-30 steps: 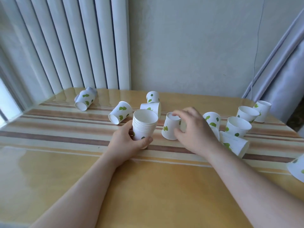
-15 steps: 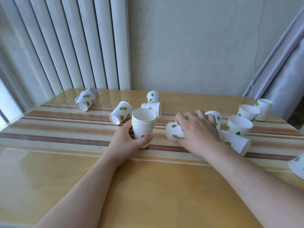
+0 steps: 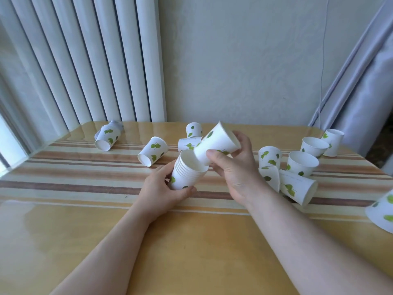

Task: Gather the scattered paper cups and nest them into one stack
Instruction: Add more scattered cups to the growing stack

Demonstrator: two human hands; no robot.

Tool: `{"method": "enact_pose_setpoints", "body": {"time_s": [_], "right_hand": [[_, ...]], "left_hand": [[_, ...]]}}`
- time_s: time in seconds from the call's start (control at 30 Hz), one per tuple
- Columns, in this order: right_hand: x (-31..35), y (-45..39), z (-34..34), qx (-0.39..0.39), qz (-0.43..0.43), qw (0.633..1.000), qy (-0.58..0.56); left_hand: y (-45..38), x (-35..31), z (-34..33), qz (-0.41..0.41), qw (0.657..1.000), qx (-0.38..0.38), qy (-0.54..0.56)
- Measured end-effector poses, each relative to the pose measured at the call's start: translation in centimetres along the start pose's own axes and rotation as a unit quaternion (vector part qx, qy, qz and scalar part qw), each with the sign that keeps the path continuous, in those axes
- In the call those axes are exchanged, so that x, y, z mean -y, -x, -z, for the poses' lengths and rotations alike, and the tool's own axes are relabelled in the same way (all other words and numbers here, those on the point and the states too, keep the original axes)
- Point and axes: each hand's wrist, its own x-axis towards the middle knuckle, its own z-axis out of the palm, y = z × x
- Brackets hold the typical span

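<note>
White paper cups with green leaf prints lie scattered on a striped table (image 3: 85,188). My left hand (image 3: 161,188) grips a stack of several nested cups (image 3: 187,173), tilted with its mouth toward the right. My right hand (image 3: 231,167) holds a single cup (image 3: 217,143) slanted, its base just at the stack's mouth. Loose cups lie on their sides at the far left (image 3: 107,136) and left of the stack (image 3: 152,151). More cups stand or lie at the right, one upright (image 3: 302,162) and one on its side (image 3: 297,187).
Two cups (image 3: 192,129) sit behind my hands near the wall. Further cups stand at the far right (image 3: 332,141), and one (image 3: 382,211) is cut off by the right edge. Vertical blinds hang at the back left, a curtain at the right.
My right hand has lifted the cup it tipped over on the table and brought it left to the stack's mouth. My left hand has tilted the stack toward it.
</note>
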Motion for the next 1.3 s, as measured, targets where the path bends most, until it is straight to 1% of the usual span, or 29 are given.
{"method": "enact_pose_setpoints", "body": {"time_s": [0.13,0.27,0.3,0.37,0.43,0.47,0.5,0.53,0.57,0.6,0.63,0.67,0.7,0.73,0.83,0.9,0.97,1.0,1.03,1.1,1.13,1.17,1.2,1.23,1.3], "right_hand": [[-1.6,0.8,-0.2,0.015,0.015,0.994,0.108],[-1.9,1.5,1.0,0.023,0.016,0.993,0.113],[-1.9,1.6,1.4,0.031,0.010,0.990,0.135],[-1.5,2.1,2.4,0.058,-0.012,0.978,0.199],[-0.8,2.6,3.9,0.077,0.010,0.956,0.284],[-0.3,2.8,5.0,0.069,0.048,0.935,0.344],[0.1,2.7,6.4,0.048,0.100,0.901,0.419],[0.4,2.5,8.0,0.024,0.147,0.851,0.503],[0.9,2.3,9.5,0.005,0.166,0.792,0.587],[1.5,2.0,10.6,-0.009,0.147,0.737,0.660],[2.0,2.0,11.5,-0.012,0.104,0.689,0.717],[2.2,1.9,12.2,-0.001,0.063,0.651,0.756],[2.2,2.0,12.6,0.014,0.038,0.625,0.780],[2.1,2.2,12.8,0.027,0.031,0.609,0.792],[1.9,2.3,12.7,0.025,0.069,0.586,0.807],[2.0,1.8,12.7,0.025,0.074,0.575,0.815],[1.8,1.3,13.0,0.040,0.082,0.581,0.808],[1.7,1.1,13.1,0.049,0.101,0.597,0.794],[1.6,0.9,13.3,0.054,0.131,0.622,0.770],[1.1,0.7,13.6,0.035,0.216,0.698,0.682],[1.0,0.8,13.5,0.018,0.247,0.736,0.630],[0.9,1.0,13.1,0.003,0.265,0.767,0.584],[0.8,1.3,12.5,-0.010,0.270,0.794,0.545],[0.7,1.5,11.8,-0.015,0.256,0.827,0.501],[0.4,1.8,10.0,-0.008,0.178,0.912,0.370]], "left_hand": [[-0.1,0.0,0.0,-0.026,0.999,-0.002,-0.021],[0.0,0.1,-0.1,-0.037,0.999,-0.007,-0.034],[0.1,0.1,-0.1,-0.038,0.998,-0.007,-0.041],[0.1,0.1,-0.2,-0.040,0.998,-0.006,-0.051],[0.2,0.1,-0.2,-0.042,0.998,-0.003,-0.052],[0.2,0.2,-0.2,-0.043,0.998,0.000,-0.053],[0.2,0.2,-0.2,-0.045,0.998,0.004,-0.054],[0.2,0.3,-0.2,-0.048,0.997,0.010,-0.055],[0.1,0.4,-0.3,-0.051,0.997,0.020,-0.054],[0.1,0.4,-0.3,-0.053,0.997,0.032,-0.054],[0.0,0.3,-0.3,-0.054,0.996,0.044,-0.058],[0.0,0.3,-0.4,-0.056,0.995,0.053,-0.064],[-0.1,0.2,-0.4,-0.060,0.994,0.059,-0.069],[-0.1,0.2,-0.4,-0.062,0.993,0.063,-0.072],[0.0,0.3,-0.4,-0.059,0.994,0.054,-0.069],[0.1,0.3,-0.4,-0.055,0.995,0.047,-0.069],[0.1,0.3,-0.4,-0.055,0.995,0.043,-0.071],[0.2,0.3,-0.4,-0.053,0.995,0.043,-0.072],[0.1,0.2,-0.4,-0.051,0.995,0.044,-0.071],[0.1,0.1,-0.3,-0.046,0.995,0.047,-0.070],[0.1,0.1,-0.3,-0.045,0.995,0.048,-0.071],[0.1,0.0,-0.3,-0.045,0.995,0.048,-0.073],[0.2,0.0,-0.3,-0.046,0.995,0.048,-0.074],[0.2,-0.1,-0.3,-0.045,0.995,0.048,-0.075],[0.2,-0.3,-0.3,-0.045,0.995,0.048,-0.076]]}}
